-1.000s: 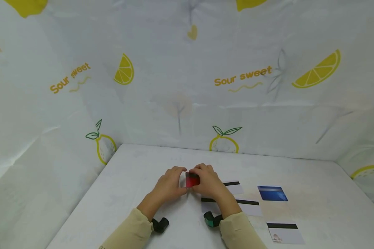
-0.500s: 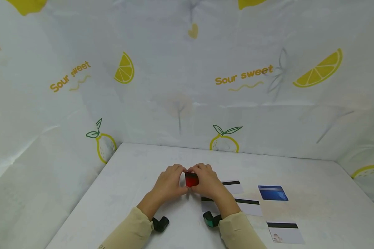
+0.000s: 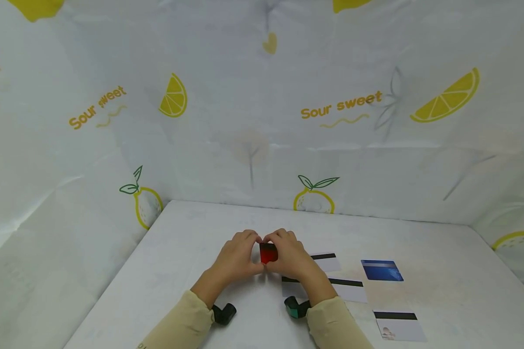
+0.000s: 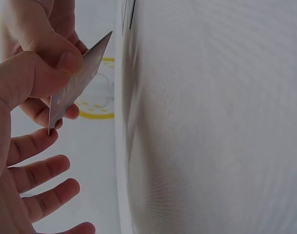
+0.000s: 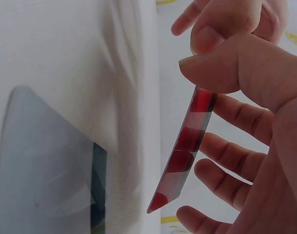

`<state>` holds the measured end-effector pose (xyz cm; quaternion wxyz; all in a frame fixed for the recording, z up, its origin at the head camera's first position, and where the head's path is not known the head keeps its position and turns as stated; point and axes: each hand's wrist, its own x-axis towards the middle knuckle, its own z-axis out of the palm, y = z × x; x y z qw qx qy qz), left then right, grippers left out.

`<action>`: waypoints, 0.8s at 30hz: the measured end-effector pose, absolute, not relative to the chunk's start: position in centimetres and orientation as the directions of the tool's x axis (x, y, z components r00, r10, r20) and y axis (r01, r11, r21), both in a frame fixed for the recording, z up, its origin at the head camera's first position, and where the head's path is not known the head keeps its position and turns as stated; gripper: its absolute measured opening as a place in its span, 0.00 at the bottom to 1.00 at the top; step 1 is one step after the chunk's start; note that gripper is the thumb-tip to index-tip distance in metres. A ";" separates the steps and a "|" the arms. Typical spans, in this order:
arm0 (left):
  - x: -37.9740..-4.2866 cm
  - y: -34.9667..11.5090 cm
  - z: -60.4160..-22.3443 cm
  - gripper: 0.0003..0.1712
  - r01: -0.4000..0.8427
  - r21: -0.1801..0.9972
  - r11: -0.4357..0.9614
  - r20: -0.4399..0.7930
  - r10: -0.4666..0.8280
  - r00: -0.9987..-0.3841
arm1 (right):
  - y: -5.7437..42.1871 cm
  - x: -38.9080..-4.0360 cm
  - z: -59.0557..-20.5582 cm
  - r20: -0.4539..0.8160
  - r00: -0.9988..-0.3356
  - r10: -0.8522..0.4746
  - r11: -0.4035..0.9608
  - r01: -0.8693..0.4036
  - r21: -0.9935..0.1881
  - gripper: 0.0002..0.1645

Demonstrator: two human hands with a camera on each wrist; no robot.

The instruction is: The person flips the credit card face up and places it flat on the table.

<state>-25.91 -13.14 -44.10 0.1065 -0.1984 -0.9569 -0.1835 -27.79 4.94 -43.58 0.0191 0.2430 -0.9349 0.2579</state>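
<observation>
A red bank card (image 3: 268, 253) with a dark upper band stands raised above the white table, between my two hands. My left hand (image 3: 236, 258) pinches its left end; in the left wrist view the thumb lies on the card's (image 4: 77, 90) face and the index fingertip meets the lower corner, other fingers spread. From the other side my right hand (image 3: 291, 258) grips it between thumb and index finger. In the right wrist view the card (image 5: 182, 146) appears nearly edge-on, red and pale. The two thumbs come close together at the card.
White cards with black stripes lie to the right, one far back (image 3: 329, 263), one nearer (image 3: 349, 291) partly behind my right forearm, one at front right (image 3: 400, 327). A blue card (image 3: 382, 270) lies beside them. Black devices (image 3: 224, 315) sit at both wrists. A lemon-print cloth (image 3: 244, 121) hangs behind.
My left hand's fingertips have closed in on the card's left end, where a gap showed a second ago. The card and my right hand have shifted slightly left.
</observation>
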 end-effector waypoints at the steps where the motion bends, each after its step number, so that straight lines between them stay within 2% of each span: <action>1: -25.9 -13.1 -44.1 0.24 0.416 0.314 0.853 0.270 0.340 -0.901 | 4.9 -27.8 -43.6 0.159 -0.882 -0.443 0.749 -0.462 -0.475 0.28; 8: -25.9 -13.2 -44.0 0.25 0.409 0.364 0.837 0.235 0.343 -0.910 | 5.1 -28.0 -43.6 0.159 -0.880 -0.448 0.735 -0.463 -0.495 0.29; 15: -25.9 -13.2 -43.9 0.26 0.407 0.413 0.815 0.195 0.357 -0.914 | 5.4 -28.1 -43.6 0.142 -0.879 -0.455 0.691 -0.449 -0.567 0.29; 24: -25.9 -13.6 -43.9 0.26 0.438 0.409 0.800 0.226 0.376 -0.898 | 5.5 -27.9 -43.5 0.108 -0.865 -0.490 0.668 -0.452 -0.591 0.29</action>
